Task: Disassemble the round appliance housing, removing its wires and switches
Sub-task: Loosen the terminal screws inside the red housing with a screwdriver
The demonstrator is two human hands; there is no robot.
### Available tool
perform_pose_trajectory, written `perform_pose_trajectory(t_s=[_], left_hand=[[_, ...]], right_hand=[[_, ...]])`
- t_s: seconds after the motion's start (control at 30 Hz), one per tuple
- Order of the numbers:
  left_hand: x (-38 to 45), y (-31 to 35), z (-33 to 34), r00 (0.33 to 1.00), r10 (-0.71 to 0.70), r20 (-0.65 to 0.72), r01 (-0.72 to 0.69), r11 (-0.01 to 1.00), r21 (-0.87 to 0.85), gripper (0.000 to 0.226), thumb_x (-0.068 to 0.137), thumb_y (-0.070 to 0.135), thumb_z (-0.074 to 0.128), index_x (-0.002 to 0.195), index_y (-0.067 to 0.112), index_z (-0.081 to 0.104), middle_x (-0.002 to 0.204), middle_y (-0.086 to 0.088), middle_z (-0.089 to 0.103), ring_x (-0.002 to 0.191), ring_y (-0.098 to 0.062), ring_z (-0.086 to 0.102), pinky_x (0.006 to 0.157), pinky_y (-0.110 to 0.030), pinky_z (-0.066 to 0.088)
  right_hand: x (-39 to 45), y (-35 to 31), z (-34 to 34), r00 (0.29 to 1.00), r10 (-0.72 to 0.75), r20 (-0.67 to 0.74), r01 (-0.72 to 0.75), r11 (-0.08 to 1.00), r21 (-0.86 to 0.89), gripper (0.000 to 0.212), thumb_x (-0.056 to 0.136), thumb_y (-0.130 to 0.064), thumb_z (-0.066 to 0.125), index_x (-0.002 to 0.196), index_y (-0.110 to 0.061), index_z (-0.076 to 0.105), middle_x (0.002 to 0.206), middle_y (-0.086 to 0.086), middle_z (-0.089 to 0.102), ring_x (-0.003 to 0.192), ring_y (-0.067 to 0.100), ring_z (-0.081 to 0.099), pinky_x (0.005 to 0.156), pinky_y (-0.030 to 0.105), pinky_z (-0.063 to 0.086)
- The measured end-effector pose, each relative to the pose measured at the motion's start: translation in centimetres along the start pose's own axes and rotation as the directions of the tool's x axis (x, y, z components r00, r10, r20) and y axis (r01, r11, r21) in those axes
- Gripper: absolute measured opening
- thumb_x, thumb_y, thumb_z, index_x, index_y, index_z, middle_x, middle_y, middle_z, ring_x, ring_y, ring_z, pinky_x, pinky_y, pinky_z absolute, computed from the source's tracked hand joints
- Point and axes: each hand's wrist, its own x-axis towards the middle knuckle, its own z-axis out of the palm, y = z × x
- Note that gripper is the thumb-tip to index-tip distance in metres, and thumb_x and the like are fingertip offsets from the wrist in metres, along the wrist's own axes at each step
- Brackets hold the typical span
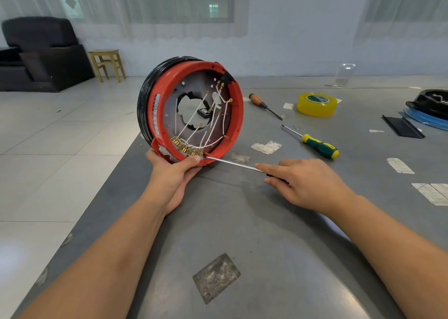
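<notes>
housing label point(155, 115): print too small | tape roll point(317, 104): logo unreadable

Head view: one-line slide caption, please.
Left hand tilts red housing upright on table; right hand works screwdriver at its wired terminals.

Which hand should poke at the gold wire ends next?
Probably the right hand. It grips the screwdriver, whose tip reaches the red housing rim beside the gold connectors. The left hand is busy propping the housing on edge.
</notes>
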Motion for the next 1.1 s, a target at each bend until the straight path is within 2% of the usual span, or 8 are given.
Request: perform_pose_trajectory(t_s=[0.2,0.37,0.6,0.77,0.93,1.1], left_hand=[[0.1,0.0,-0.1,1.000,-0.013,-0.025,0.012,1.000,-0.019,0.067,0.085,-0.019,0.071,0.118,0.026,0.034,0.140,-0.020,0.059,0.110,-0.034,0.075,0.095,-0.054,0.061],[0.3,0.0,-0.3,0.998,-0.032,-0.049,0.029,0.998,-0.053,0.063,0.087,-0.019,0.069,0.116,0.024,0.033,0.139,-0.026,0.061,0.108,-0.037,0.075,0.094,-0.055,0.061],[0.4,0.0,-0.3,0.997,-0.047,-0.059,0.041,0.995,-0.096,0.064,0.088,-0.018,0.069,0.120,0.023,0.031,0.138,-0.032,0.060,0.107,-0.040,0.075,0.095,-0.057,0.060],[0.3,0.1,-0.1,0.996,-0.063,-0.069,0.053,0.988,-0.146,0.067,0.087,-0.018,0.070,0.124,0.021,0.031,0.132,-0.030,0.064,0.104,-0.040,0.076,0.091,-0.055,0.062],[0.3,0.3,0.0,0.994,-0.089,-0.068,0.073,0.975,-0.208,0.080,0.087,-0.017,0.070,0.151,0.005,0.028,0.133,-0.032,0.064,0.107,-0.041,0.075,0.088,-0.053,0.064],[-0.1,0.3,0.3,0.994,-0.095,-0.057,0.080,0.973,-0.216,0.079,0.088,-0.017,0.070,0.151,0.006,0.028,0.131,-0.031,0.066,0.106,-0.040,0.075,0.090,-0.054,0.062]], right_hand=[[0.0,-0.8,0.0,0.999,0.038,-0.005,-0.037,0.989,0.143,0.044,0.104,-0.051,0.037,0.146,-0.048,0.048,0.101,-0.011,0.067,0.092,0.021,0.064,0.065,0.038,0.051],[0.0,-1.6,0.5,0.997,0.082,-0.010,-0.076,0.961,0.268,0.040,0.104,-0.048,0.045,0.143,-0.044,0.054,0.116,-0.012,0.072,0.100,0.020,0.066,0.076,0.039,0.056],[0.1,-2.1,0.8,0.994,0.108,-0.032,-0.093,0.945,0.314,0.038,0.103,-0.047,0.048,0.139,-0.043,0.057,0.117,-0.013,0.073,0.101,0.018,0.066,0.078,0.038,0.056],[0.1,-2.1,0.9,0.990,0.140,-0.020,-0.125,0.929,0.348,0.036,0.102,-0.049,0.048,0.137,-0.045,0.059,0.108,-0.014,0.075,0.094,0.017,0.067,0.075,0.037,0.057],[0.2,-2.4,1.1,0.985,0.174,-0.020,-0.150,0.897,0.417,0.032,0.102,-0.048,0.050,0.133,-0.047,0.057,0.093,-0.014,0.074,0.078,0.011,0.062,0.069,0.033,0.055],[0.5,-2.7,1.3,0.982,0.191,-0.012,-0.168,0.890,0.423,0.035,0.102,-0.051,0.048,0.136,-0.048,0.054,0.082,-0.017,0.070,0.063,0.001,0.053,0.062,0.028,0.050]])
